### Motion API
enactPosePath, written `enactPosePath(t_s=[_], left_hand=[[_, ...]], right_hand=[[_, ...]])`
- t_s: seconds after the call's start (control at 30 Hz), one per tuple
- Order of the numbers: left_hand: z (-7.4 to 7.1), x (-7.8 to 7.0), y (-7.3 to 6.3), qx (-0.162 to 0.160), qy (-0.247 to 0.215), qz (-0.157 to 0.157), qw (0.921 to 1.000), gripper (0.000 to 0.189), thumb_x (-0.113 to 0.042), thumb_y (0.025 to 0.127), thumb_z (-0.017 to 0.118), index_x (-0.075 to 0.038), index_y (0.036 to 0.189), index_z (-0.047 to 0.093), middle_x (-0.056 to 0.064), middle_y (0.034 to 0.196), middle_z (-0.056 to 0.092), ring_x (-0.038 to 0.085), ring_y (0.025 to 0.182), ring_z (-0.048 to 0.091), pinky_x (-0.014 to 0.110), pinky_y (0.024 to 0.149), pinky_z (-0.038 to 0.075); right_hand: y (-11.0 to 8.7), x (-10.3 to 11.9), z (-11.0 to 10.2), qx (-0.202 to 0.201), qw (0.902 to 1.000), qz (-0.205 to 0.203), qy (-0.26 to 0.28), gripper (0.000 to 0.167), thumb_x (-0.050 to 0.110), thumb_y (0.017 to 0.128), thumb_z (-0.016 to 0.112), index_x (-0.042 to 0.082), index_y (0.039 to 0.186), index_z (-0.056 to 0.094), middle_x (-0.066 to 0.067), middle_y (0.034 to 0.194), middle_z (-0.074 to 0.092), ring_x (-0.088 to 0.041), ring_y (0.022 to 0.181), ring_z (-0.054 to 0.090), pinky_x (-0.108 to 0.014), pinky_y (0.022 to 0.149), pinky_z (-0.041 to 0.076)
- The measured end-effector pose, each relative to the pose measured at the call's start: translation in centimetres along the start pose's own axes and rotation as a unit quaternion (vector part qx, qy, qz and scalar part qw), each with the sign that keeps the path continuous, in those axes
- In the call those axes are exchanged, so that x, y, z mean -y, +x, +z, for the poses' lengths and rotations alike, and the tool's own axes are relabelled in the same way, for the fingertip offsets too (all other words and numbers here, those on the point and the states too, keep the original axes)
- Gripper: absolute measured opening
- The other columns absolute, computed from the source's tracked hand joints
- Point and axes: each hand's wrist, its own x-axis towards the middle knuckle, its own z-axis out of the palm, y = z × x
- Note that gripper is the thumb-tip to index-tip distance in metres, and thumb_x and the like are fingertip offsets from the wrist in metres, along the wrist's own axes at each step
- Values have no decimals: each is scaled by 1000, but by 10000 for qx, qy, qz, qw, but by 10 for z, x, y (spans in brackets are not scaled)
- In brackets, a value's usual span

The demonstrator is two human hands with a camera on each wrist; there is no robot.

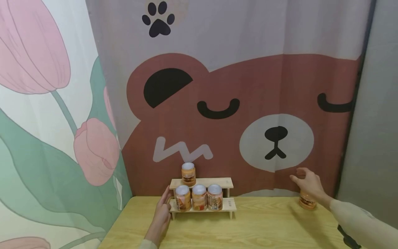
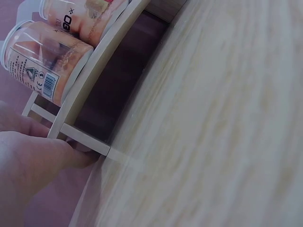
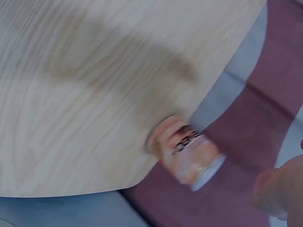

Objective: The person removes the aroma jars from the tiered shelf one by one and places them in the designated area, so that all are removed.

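My left hand [image 1: 161, 212] rests against the left end of a two-step wooden stand [image 1: 228, 204], its fingers extended along the side. In the left wrist view, the fingertips of that hand [image 2: 40, 161] touch the stand near its front leg [image 2: 85, 139]. Three small cans [image 1: 199, 197] with silver tops line the lower step, and another can [image 1: 188, 174] stands at the left of the upper step. Over at the right, my right hand [image 1: 310, 185] hovers above a single upright can [image 1: 307, 202], thumb and fingers apart. The right wrist view shows this can [image 3: 187, 151] separate from the hand [image 3: 279, 187].
The stand and the lone can share a light wood table [image 1: 261, 224]. Behind it hangs a curtain [image 1: 264, 86] with a bear print, and a tulip-print curtain [image 1: 46, 138] hangs at the left. The table's rounded corner [image 3: 137, 182] lies close to the lone can.
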Motion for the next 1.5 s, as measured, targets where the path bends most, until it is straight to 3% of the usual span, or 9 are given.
enactPosePath(t_s=[0.13, 0.23, 0.3, 0.37, 0.67, 1.0, 1.17, 1.3, 1.5], left_hand=[[-3, 1, 0, 35, -34, 7, 10000, 97, 25, 78, 27, -17, 164, 21, 30, 163, 12, 45, 150, 7, 35, 87, 42], [-5, 2, 0, 10, -65, -34, 10000, 96, 24, 79, 26, -18, 164, 21, 30, 164, 11, 43, 149, 9, 27, 74, 44], [-6, 2, 0, -2, -111, -46, 9999, 95, 24, 79, 27, -17, 164, 21, 30, 163, 11, 42, 147, 13, 19, 53, 36], [-7, 2, 0, -12, -162, -51, 9999, 95, 23, 79, 27, -18, 164, 22, 30, 163, 12, 41, 145, 16, 20, 48, 27], [-9, 1, 3, 45, -21, 87, 10000, 95, 24, 78, 29, -16, 164, 22, 30, 163, 14, 43, 148, 13, 26, 69, 37], [-4, 0, 3, -21, -213, 9, 9998, 93, 23, 80, 31, -19, 164, 24, 28, 164, 14, 46, 145, 17, 22, 55, 31], [-1, 0, 4, -39, -126, 59, 9999, 95, 23, 79, 33, -19, 164, 25, 28, 163, 16, 48, 147, 11, 38, 83, 40], [1, 1, 3, 19, -287, 105, 9995, 92, 23, 81, 32, -16, 164, 22, 30, 163, 12, 49, 148, 3, 68, 103, 14], [2, 1, 2, 26, -331, 219, 9992, 91, 23, 80, 30, -13, 164, 21, 32, 162, 11, 48, 149, 2, 71, 108, 1]], right_hand=[[4, 22, 9, 43, 9995, -224, 200, 64, 40, 100, 64, -12, 135, 52, -34, 125, 58, -48, 104, 62, -57, 79, 53], [8, 36, 14, 119, 9988, -267, 392, 59, 37, 100, 65, -10, 134, 55, -32, 125, 60, -47, 106, 62, -56, 79, 54], [11, 43, 18, 169, 9985, -280, 441, 58, 37, 100, 65, -9, 133, 56, -30, 124, 62, -47, 107, 62, -55, 78, 54], [13, 51, 21, 176, 9983, -328, 456, 56, 36, 99, 66, -8, 133, 57, -29, 124, 63, -46, 108, 62, -54, 79, 54], [20, 89, 38, 73, 9951, -620, 771, 48, 28, 98, 69, -7, 130, 62, -26, 123, 66, -43, 108, 64, -56, 86, 51], [32, 119, 62, 231, 9900, -696, 1208, 47, 30, 96, 73, -4, 126, 65, -22, 119, 69, -39, 107, 65, -53, 85, 53], [33, 131, 78, 338, 9868, -608, 1462, 46, 28, 94, 74, -4, 125, 66, -20, 115, 70, -38, 106, 66, -51, 83, 54], [32, 144, 93, 445, 9846, -499, 1616, 46, 30, 94, 75, -3, 125, 66, -17, 115, 70, -36, 107, 65, -49, 83, 54], [33, 167, 115, 524, 9810, -522, 1793, 47, 33, 93, 76, -2, 124, 67, -16, 114, 71, -35, 106, 65, -50, 84, 53]])
